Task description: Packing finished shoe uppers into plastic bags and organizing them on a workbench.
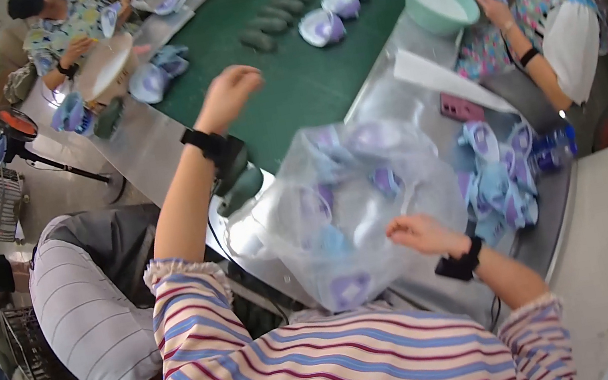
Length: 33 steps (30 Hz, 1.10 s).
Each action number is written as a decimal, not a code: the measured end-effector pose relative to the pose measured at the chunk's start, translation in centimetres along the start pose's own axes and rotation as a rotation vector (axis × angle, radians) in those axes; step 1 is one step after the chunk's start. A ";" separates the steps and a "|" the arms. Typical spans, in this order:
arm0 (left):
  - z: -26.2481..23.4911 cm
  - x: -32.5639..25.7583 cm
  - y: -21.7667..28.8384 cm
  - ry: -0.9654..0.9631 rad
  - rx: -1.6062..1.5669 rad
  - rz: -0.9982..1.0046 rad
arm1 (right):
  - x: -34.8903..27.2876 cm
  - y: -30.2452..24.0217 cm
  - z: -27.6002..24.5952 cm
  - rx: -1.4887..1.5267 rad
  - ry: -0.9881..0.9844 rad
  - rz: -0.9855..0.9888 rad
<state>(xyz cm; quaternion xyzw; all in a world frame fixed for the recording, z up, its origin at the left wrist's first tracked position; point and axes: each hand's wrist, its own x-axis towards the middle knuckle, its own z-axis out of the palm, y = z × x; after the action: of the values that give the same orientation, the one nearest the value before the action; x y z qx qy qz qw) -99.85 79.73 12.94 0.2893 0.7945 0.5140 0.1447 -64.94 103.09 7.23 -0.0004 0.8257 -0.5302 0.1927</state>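
A large clear plastic bag (286, 226) stands wide-mouthed in front of me, with several light blue and purple pieces (352, 289) that look like shoe uppers inside. My left hand (229, 96) is raised over the green belt (243, 123), its fingers curled together and nothing visible in them. Over the right part of the bag is my right hand (419, 235), its fingers bent and pressed together. Whether it pinches anything there is hidden. A heap of similar uppers (497, 180) lies on the metal table to the right of the bag.
Rows of dark green shoe lasts (274, 20) and purple-white uppers (322, 26) line the belt. One person (62, 37) works at far left beside a beige basin (108, 70), another (536, 27) at right by a mint-green basin (440, 1). A pink phone (460, 107) lies nearby.
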 end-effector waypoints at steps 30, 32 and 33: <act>15.2 -30.6 -4.5 -0.283 0.719 -0.297 | 5.5 5.3 10.9 0.240 -0.284 0.401; 16.3 -28.5 -3.5 -0.318 0.726 -0.332 | 6.0 7.9 13.4 0.025 -0.069 0.169; 16.9 -28.6 -4.2 -0.279 0.676 -0.349 | 6.4 7.2 14.2 -0.019 -0.120 0.279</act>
<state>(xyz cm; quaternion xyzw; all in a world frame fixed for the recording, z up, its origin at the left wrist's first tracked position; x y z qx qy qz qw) -69.64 73.39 -0.05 0.2484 0.9287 0.1473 0.2327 -64.84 92.51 -6.23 0.0808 0.8098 -0.4895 0.3133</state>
